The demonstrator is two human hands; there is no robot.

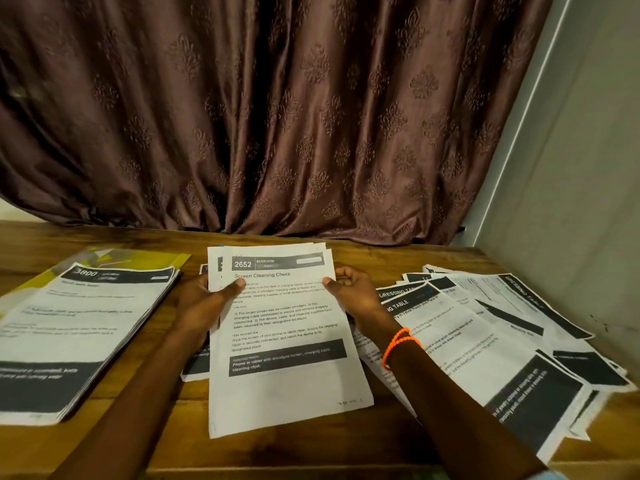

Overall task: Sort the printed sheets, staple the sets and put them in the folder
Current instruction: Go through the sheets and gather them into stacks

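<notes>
I hold a small stack of printed sheets upright-tilted over the middle of the wooden table; its top page reads "2652 Bedroom, Screen Cleaning Check". My left hand grips the stack's left edge with the thumb on the front. My right hand pinches the right edge, an orange band on its wrist. A neat pile headed "3800" lies at the left on a yellow folder. Loose sheets headed "Dressing Table" are fanned out at the right.
More sheets lie flat under the held stack. A brown patterned curtain hangs behind the wooden table. A grey wall bounds the table's right side.
</notes>
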